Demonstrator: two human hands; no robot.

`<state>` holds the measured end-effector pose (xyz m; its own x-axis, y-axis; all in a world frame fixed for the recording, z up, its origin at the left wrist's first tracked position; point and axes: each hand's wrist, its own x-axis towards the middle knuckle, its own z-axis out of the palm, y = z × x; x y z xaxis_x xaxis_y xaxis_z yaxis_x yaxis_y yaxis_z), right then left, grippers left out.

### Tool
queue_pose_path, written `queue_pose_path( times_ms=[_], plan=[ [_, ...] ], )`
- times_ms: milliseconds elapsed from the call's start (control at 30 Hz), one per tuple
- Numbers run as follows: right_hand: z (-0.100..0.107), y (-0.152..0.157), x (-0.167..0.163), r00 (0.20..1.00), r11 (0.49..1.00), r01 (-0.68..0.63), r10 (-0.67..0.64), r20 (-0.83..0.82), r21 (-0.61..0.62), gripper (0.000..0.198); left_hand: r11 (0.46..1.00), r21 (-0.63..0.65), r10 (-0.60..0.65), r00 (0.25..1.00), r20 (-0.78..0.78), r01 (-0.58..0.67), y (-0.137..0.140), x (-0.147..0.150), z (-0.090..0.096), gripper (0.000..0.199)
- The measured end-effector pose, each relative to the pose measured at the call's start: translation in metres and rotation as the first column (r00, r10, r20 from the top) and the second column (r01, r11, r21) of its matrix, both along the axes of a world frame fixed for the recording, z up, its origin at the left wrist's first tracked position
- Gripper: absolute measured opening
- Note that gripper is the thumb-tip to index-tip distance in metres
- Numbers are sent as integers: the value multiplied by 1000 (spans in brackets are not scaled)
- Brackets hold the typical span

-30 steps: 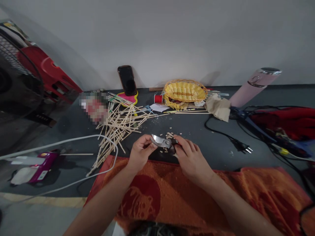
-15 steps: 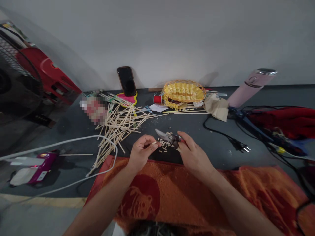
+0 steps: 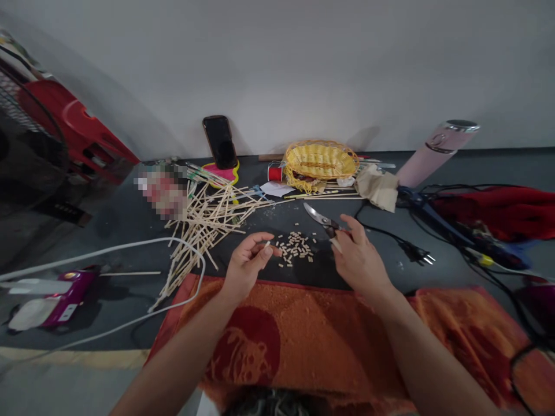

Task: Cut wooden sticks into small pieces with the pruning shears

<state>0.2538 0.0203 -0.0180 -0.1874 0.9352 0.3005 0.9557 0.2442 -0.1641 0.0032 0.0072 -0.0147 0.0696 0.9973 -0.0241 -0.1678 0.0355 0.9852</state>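
My left hand (image 3: 247, 263) is closed, pinching a short pale wooden stick (image 3: 267, 244) between thumb and fingers; most of the stick is hidden. My right hand (image 3: 362, 257) grips pruning shears (image 3: 321, 216), whose blades point up and left over the dark tabletop. The shears' handles are mostly covered by my fingers. Between the hands lies a scatter of small cut stick pieces (image 3: 297, 247). To the left of my left hand, a loose pile of long thin wooden sticks (image 3: 208, 216) spreads across the table.
An orange towel (image 3: 321, 346) covers the near edge. Behind stand a yellow woven basket (image 3: 321, 160), red thread spool (image 3: 274, 172), phone (image 3: 220, 141) and pink flask (image 3: 437, 153). A black plug cable (image 3: 390, 236) lies right; a white cable (image 3: 130, 247) and purple device (image 3: 69, 297) left.
My right hand has moved the shears right and slightly up, away from my left hand, uncovering more of the cut pieces. My left hand stays nearly in place with its stick.
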Motion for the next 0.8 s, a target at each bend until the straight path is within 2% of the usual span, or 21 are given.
queue_pose_path(
  times_ms=[167,333,500,633,800],
  plan=[
    [-9,8,13,996,996,72,-70,52,-50,22,1000,-18,-13,999,-48,13,0,-1,1,24],
    [-5,7,11,992,990,123,-120,50,-73,27,997,-72,-6,1000,-21,5,2,-2,-2,24],
    [-2,3,1,998,999,47,-46,33,-27,26,991,-121,-47,999,20,49,2,0,-3,29],
    [-6,4,-7,999,998,-52,52,2,-21,28,991,-109,-72,997,1,71,0,2,-3,25],
    [-13,9,-12,995,995,-97,97,32,-14,31,992,-111,-64,997,-42,59,-1,4,-2,24]
  ],
)
